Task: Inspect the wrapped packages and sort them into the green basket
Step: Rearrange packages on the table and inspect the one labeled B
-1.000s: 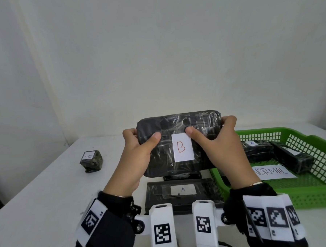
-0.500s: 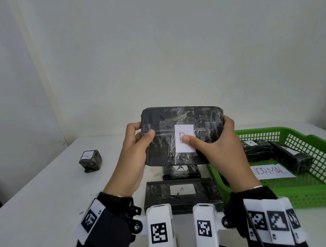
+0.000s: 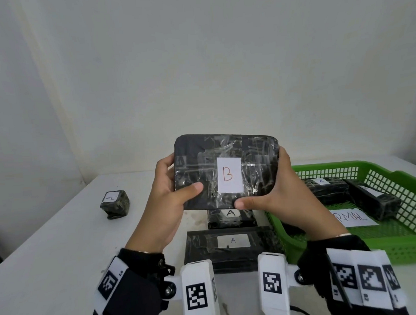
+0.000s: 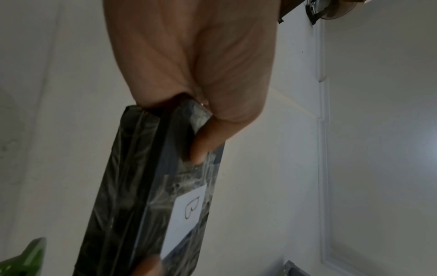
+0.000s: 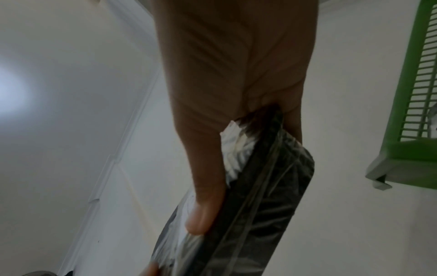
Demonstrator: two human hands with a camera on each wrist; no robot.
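The left thumb [image 3: 193, 189] lies across the near face of a black plastic-wrapped package [image 3: 198, 167], with the remaining fingers curled behind its left edge. The right thumb [image 3: 246, 202] presses along the lower edge, and the right fingers wrap behind the right edge. So the left hand [image 3: 167, 198] and right hand [image 3: 283, 196] both grip this one flat package, held upright above the white table [image 3: 50, 250], its white label [image 3: 229, 175] marked "B" facing the camera. In the wrist views the package shows edge-on, pinched between thumb and fingers.

Three other wrapped packages lie on the table, each labelled "A": a small cube-like one [image 3: 115, 204] well to the left, a flat one [image 3: 231, 246] nearest the person, and a smaller one [image 3: 230, 218] just beyond it.

The green basket [image 3: 351, 253] sits on the right. Inside it are two dark packages, [image 3: 326, 189] and [image 3: 373, 200], possibly a third hidden behind the right hand, plus a paper sheet [image 3: 353, 218] reading "…RMAL".
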